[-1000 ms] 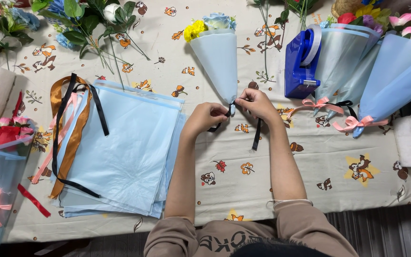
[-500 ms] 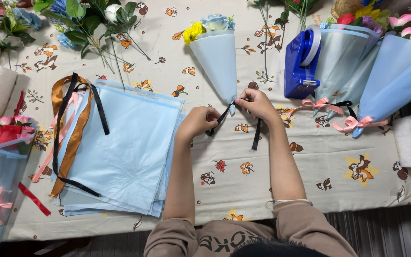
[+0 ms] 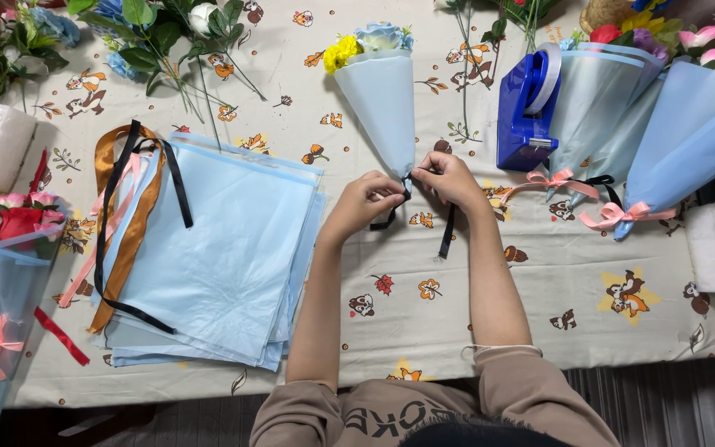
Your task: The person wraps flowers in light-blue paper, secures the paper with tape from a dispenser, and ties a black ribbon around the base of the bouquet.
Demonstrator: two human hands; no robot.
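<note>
A small bouquet (image 3: 382,91) wrapped in a pale blue paper cone lies on the table, yellow and blue flowers at its far end, its narrow tip pointing toward me. A black ribbon (image 3: 447,232) runs around that tip, with its ends trailing down onto the cloth. My left hand (image 3: 370,201) pinches the ribbon on the left of the tip. My right hand (image 3: 448,175) pinches it on the right. Both hands sit close together at the cone's tip.
A stack of pale blue wrapping sheets (image 3: 217,257) lies to the left with several loose ribbons (image 3: 122,223) beside it. A blue tape dispenser (image 3: 527,112) and finished bouquets (image 3: 680,132) sit at the right. More bouquets (image 3: 2,273) and loose flowers (image 3: 151,41) lie left.
My hands have pulled slightly apart and then come back together at the cone's tip, working the black ribbon. The bouquet has stayed in place.
</note>
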